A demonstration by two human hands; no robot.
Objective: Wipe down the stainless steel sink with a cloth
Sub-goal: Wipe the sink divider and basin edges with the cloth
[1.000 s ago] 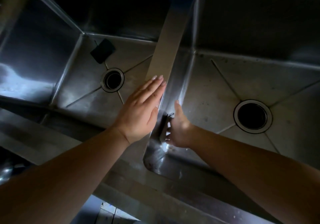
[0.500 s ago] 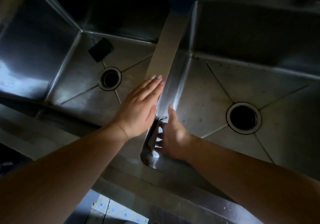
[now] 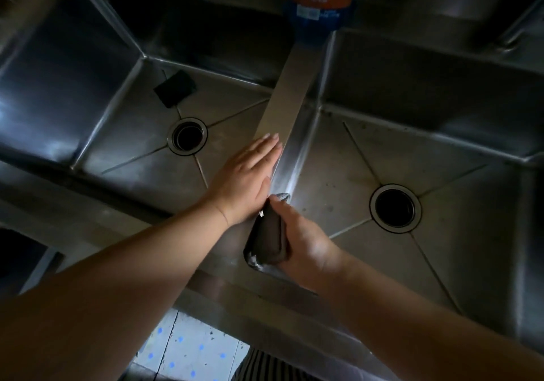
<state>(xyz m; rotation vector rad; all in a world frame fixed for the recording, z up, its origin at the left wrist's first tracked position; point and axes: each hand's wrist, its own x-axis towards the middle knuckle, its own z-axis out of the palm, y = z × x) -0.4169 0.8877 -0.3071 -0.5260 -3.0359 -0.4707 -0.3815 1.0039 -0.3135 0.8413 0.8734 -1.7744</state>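
The right hand (image 3: 306,242) has slid back along the divider wall of the sink (image 3: 294,151), its grip now closed round the dark cloth (image 3: 266,237) at the near corner; the left hand (image 3: 250,177) stays flat on the divider, so wiping continues.

Two basins (image 3: 141,133) (image 3: 412,151), two drains (image 3: 187,136) (image 3: 395,207), two hands (image 3: 247,179) (image 3: 306,242), one cloth (image 3: 266,237)

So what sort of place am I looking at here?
Most likely a kitchen washing-up area: a double-basin stainless steel sink with two round drains, a detergent-style bottle behind it, and tiled floor below.
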